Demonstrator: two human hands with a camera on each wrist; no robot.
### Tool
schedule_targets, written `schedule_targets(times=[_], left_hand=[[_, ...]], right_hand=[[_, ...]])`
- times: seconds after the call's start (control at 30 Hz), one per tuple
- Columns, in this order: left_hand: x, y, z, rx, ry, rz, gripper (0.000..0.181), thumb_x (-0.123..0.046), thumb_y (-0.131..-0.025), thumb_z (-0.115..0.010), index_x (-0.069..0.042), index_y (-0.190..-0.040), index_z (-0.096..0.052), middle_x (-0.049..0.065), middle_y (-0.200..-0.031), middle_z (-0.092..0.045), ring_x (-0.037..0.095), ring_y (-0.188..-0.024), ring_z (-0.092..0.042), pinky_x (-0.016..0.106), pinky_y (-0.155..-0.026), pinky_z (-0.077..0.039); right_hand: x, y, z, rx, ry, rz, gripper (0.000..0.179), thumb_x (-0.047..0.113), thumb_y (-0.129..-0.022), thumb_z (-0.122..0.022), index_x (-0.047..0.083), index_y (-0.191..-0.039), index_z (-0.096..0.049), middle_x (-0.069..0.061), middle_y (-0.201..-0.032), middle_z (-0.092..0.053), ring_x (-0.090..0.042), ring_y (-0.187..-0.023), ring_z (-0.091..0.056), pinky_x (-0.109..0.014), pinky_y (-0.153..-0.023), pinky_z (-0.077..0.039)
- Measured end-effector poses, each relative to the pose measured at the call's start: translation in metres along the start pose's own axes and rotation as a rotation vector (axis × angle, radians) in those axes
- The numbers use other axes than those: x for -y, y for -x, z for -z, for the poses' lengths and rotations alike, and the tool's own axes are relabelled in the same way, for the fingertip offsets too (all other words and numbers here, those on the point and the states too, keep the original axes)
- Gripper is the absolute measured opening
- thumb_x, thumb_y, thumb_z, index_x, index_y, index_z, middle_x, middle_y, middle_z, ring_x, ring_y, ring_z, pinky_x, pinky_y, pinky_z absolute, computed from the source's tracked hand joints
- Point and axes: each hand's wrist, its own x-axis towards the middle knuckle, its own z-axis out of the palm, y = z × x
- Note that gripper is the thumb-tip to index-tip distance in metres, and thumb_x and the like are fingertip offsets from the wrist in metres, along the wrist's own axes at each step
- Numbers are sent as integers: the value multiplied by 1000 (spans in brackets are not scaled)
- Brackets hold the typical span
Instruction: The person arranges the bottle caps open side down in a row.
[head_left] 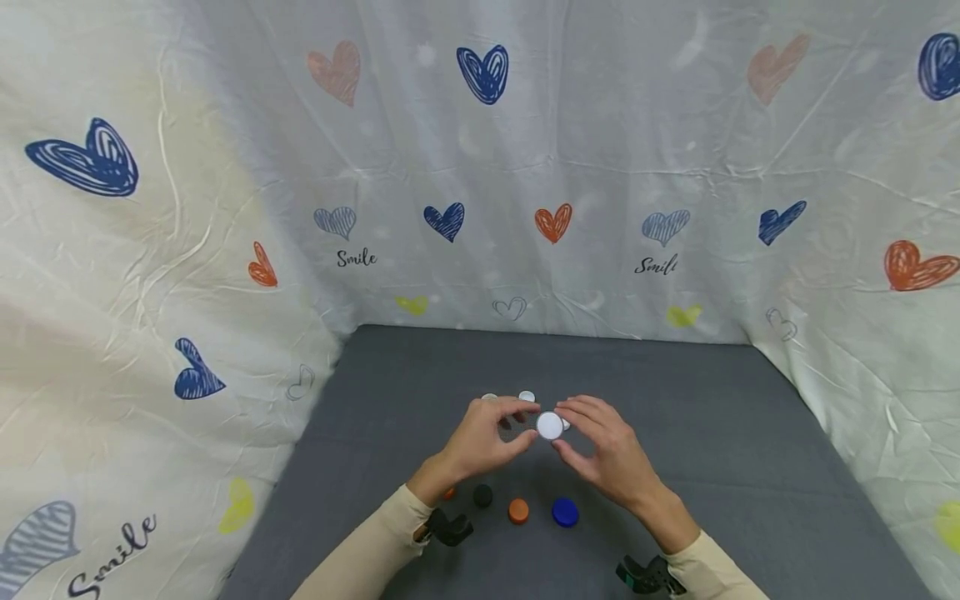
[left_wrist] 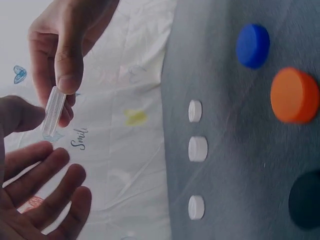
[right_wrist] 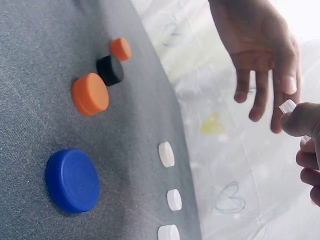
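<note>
Clear disc (head_left: 550, 426) up above grey table (head_left: 397, 379) | right hand (head_left: 613, 454) pinching it | left hand (head_left: 482, 437) loose-fingered just beside it, contact unclear | we'd probably do best gripping only the rim, lightly

cream sleeves (head_left: 367, 546), black wrist-worn devices (head_left: 450, 529)

Three white caps (left_wrist: 198, 149), one clear-sided (left_wrist: 54, 111) (held), two orange (right_wrist: 90, 94), one black (right_wrist: 110, 70), one blue (right_wrist: 73, 180).

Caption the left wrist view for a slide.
Right hand pinching a ribbed translucent bottle cap close to the left hand.
</note>
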Motion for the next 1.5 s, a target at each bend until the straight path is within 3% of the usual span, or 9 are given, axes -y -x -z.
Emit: schedule_targets(times=[0.1,0.23,0.53,0.73,0.97,1.17,1.5], left_hand=[[-1,0,2,-21,-114,-85,40,-28,-87,-78,-15,-124,-71,-4,-110,-73,6,-90,-64,25,-72,-56],[-1,1,5,-26,-178,-115,42,-28,-85,-82,-12,-122,-72,-2,-110,-74,10,-94,-66,25,-77,-55],[6,7,18,-3,-282,-75,38,-35,-87,-79,-20,-122,-72,-7,-115,-74,9,-103,-66,29,-88,-56],[9,11,33,13,-296,-47,35,-31,-87,-80,-21,-120,-73,-4,-113,-75,13,-101,-67,33,-85,-57],[13,20,50,66,-431,10,35,-35,-88,-79,-21,-119,-74,-6,-114,-74,12,-100,-66,32,-85,-57],[19,27,65,94,-472,75,33,-31,-86,-81,-19,-116,-75,-4,-110,-75,14,-97,-67,34,-83,-57],[36,43,66,142,-627,152,30,-30,-86,-81,-16,-111,-76,0,-104,-75,20,-88,-68,38,-75,-57]], right_hand=[[1,-1,0,14,-4,-27,50,22,-77,-87,7,-122,-72,-5,-124,-69,-27,-121,-59,-50,-99,-50],[3,-5,-5,7,-24,-27,48,23,-77,-87,7,-120,-72,-4,-123,-69,-25,-119,-60,-45,-97,-51],[5,-18,-17,57,-41,-6,45,28,-83,-84,10,-122,-71,-2,-122,-69,-24,-118,-60,-46,-93,-54],[7,-30,-27,97,-70,10,43,30,-86,-81,11,-123,-71,-3,-122,-69,-23,-118,-60,-45,-93,-55],[12,-48,-45,138,-57,62,37,32,-87,-80,11,-117,-73,-3,-117,-71,-22,-115,-62,-43,-93,-54],[16,-62,-66,167,-71,75,34,32,-87,-80,13,-114,-74,-1,-114,-71,-20,-111,-63,-41,-91,-55],[21,-69,-106,260,-54,43,30,30,-87,-78,11,-110,-75,-2,-111,-72,-20,-108,-64,-38,-91,-55]])
